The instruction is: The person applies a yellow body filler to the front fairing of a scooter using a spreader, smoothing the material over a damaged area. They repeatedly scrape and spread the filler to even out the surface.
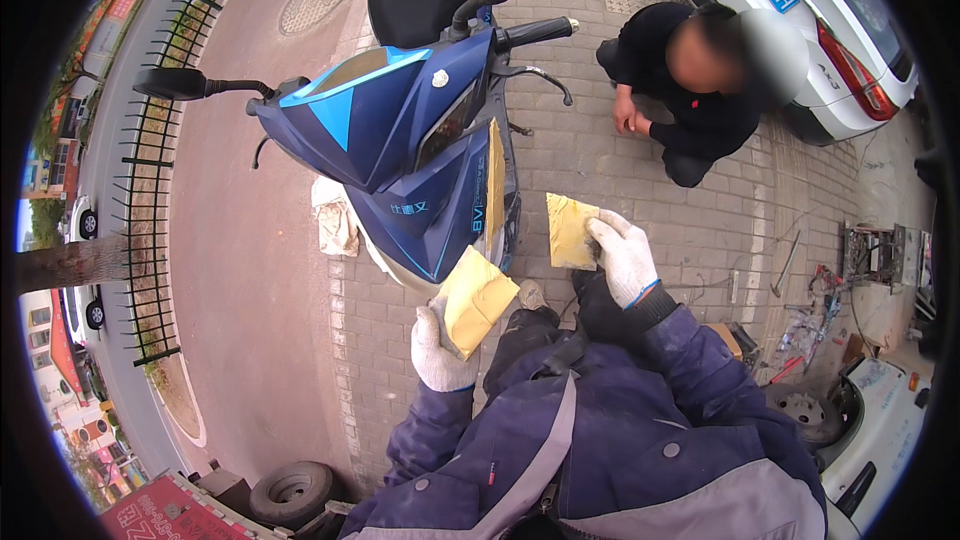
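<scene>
My left hand (440, 352), in a white knit glove, grips a flat square plate (478, 302) coated with thick yellow putty, its surface ridged. My right hand (624, 252), gloved the same way, pinches a yellow putty spreader (571, 231), square and flat, by its right edge. The two pieces are held apart in front of me. Just ahead stands a blue scooter (400, 130); a strip of yellow putty (493, 185) runs along the edge of its front panel. Neither hand touches the scooter.
A person (690, 90) in dark clothes crouches at the right, near a white car (800, 30). Tools and scraps (810, 325) lie on the paving at the right. A loose wheel (292, 493) is at lower left. A black fence (150, 190) runs along the left.
</scene>
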Available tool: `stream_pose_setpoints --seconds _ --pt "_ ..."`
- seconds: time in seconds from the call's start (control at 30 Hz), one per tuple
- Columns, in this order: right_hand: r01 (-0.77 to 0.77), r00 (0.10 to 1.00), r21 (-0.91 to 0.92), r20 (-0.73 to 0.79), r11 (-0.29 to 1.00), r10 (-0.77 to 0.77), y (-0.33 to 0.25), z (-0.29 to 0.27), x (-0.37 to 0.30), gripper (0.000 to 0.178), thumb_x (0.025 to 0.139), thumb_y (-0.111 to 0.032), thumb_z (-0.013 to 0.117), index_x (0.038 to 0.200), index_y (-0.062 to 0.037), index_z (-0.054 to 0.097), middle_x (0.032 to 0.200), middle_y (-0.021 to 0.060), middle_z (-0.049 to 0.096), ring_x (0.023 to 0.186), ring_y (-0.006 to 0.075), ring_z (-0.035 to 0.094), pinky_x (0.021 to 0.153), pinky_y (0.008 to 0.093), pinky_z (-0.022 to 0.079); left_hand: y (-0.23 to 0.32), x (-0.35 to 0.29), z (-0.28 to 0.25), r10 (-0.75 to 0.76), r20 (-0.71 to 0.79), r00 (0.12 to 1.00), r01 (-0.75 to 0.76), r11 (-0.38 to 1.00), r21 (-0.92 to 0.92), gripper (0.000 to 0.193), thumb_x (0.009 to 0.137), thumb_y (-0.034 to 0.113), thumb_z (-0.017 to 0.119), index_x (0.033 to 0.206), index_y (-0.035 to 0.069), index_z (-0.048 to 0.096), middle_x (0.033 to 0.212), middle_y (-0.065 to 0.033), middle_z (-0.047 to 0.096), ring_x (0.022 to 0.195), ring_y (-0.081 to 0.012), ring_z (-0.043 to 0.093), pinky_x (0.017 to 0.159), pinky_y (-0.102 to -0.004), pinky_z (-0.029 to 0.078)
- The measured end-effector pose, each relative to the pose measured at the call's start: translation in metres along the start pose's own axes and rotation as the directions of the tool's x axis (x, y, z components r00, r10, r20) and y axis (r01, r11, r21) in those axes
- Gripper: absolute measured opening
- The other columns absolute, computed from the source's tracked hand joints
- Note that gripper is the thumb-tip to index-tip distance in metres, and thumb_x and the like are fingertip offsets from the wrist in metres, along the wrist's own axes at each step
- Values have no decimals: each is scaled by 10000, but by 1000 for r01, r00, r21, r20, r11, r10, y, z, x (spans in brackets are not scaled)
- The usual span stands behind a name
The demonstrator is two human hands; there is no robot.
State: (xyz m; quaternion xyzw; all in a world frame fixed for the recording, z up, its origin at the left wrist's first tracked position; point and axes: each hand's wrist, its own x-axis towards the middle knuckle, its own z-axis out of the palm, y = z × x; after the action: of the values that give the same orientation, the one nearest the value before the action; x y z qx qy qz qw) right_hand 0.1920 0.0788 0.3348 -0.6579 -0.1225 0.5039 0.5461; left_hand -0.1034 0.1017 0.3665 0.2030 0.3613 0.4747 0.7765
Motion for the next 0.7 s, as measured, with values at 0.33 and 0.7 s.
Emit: stream_pose_setpoints --seconds 0.33,0.7 --pt "728 682 -407 347 552 -644 -66 24 -100 419 1009 -19 722 1427 -44 713 1258 189 763 1151 335 762 969 362 607 -30 5 42 -180 45 983 183 979 -85 676 1205 515 333 1658 21 415 1625 -164 563 1469 -336 577 1208 -493 462" --pt "833 554 -410 611 372 -566 -23 -26 -30 493 927 -30 664 1392 -167 750 1183 104 789 1065 331 752 916 430 622 -21 2 90 41 -186 982 -57 995 -80 622 1193 502 394 1566 19 516 1436 -132 667 1150 -265 623 975 -410 484"
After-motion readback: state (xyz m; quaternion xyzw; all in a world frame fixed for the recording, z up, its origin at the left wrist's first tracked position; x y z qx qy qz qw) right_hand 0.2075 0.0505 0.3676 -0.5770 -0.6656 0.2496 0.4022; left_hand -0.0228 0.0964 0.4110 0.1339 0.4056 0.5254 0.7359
